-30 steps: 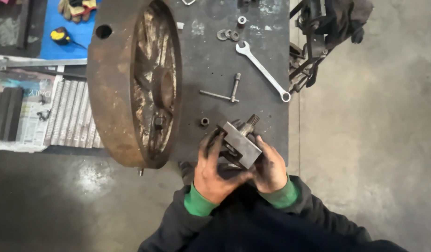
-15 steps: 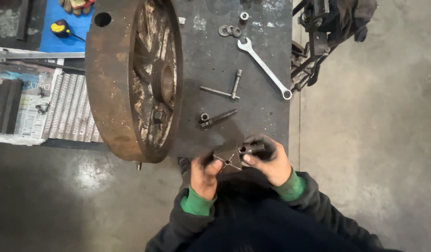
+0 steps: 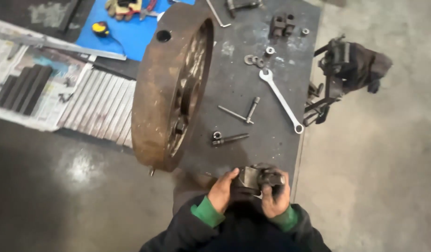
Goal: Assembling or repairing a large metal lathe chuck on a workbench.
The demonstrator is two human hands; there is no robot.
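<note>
Head view: left hand (image 3: 222, 191) and right hand (image 3: 276, 198) both closed on metal part (image 3: 249, 177).

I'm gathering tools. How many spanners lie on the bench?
1 in clear view: a silver spanner lying at a slant right of the two bolts, near the bench's right edge. More may be hidden behind the rusty wheel.
</note>
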